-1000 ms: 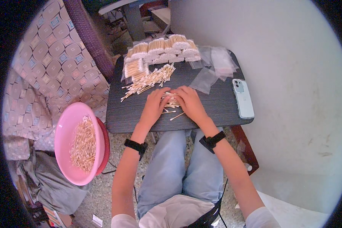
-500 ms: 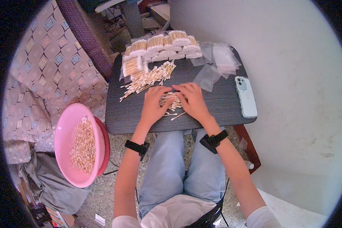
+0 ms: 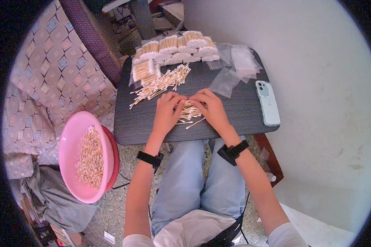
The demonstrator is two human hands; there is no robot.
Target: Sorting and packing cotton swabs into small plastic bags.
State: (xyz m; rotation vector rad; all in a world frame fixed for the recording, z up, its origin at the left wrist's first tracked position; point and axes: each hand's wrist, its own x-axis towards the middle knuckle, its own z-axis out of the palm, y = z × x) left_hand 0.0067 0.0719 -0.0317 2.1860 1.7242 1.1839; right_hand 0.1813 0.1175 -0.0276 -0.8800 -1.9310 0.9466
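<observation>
A small heap of cotton swabs (image 3: 190, 110) lies on the black wood-grain table between my hands. My left hand (image 3: 167, 109) curves round its left side, thumb and fingertips closed on swabs at the far edge. Opposite it, my right hand (image 3: 211, 108) pinches swabs at the heap's right side, its fingertips close to those of the left. A few swabs stick out crookedly toward me below the heap. Beyond my left hand is a larger loose pile of cotton swabs (image 3: 163, 84). The fingertips partly hide what they grip.
Filled bags of cotton swabs (image 3: 175, 48) are stacked along the table's far edge. Flat clear plastic bags (image 3: 226, 81) lie to their right. A pale phone (image 3: 268, 103) rests near the right edge. A pink basin (image 3: 68, 154) holding more swabs stands at the left, below table height.
My thumbs have drawn up toward the far side of the heap, and both hands have come in slightly on it. The swabs under them have shifted a little.
</observation>
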